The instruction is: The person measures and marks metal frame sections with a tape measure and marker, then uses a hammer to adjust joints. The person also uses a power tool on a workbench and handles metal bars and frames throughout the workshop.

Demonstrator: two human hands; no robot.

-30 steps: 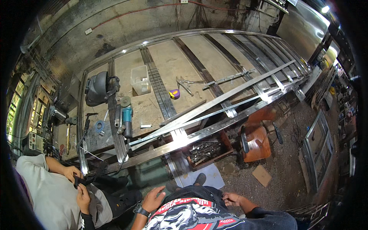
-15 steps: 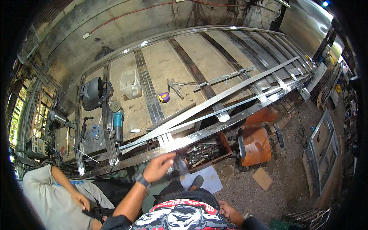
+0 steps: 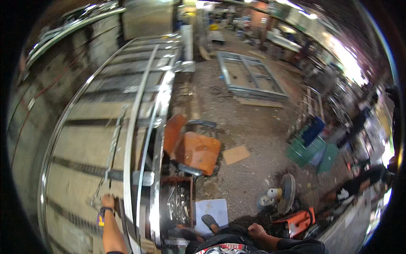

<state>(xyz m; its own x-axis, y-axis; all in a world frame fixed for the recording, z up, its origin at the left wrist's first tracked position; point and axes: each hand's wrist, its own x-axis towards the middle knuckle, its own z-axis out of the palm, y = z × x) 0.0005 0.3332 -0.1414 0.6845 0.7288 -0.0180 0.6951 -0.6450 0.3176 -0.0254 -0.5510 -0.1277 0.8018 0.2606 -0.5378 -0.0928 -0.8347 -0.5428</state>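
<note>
Left hand (image 3: 107, 201) now stretched far out over metal frame (image 3: 127, 139), where half a second ago it hovered near frame's lower rail; head turned right, so view swings toward workshop floor. Fingers curled around end of thin steel bar (image 3: 113, 144) lying along frame; grip looks closed, blur hides detail. Dark watch on wrist. Right hand (image 3: 256, 230) low by lap, resting loosely, holding nothing visible. Beside frame: tray of tools (image 3: 179, 203), orange chair (image 3: 195, 151) tipped on floor, fan (image 3: 282, 195) further right. Judgement: bar being taken up.
</note>
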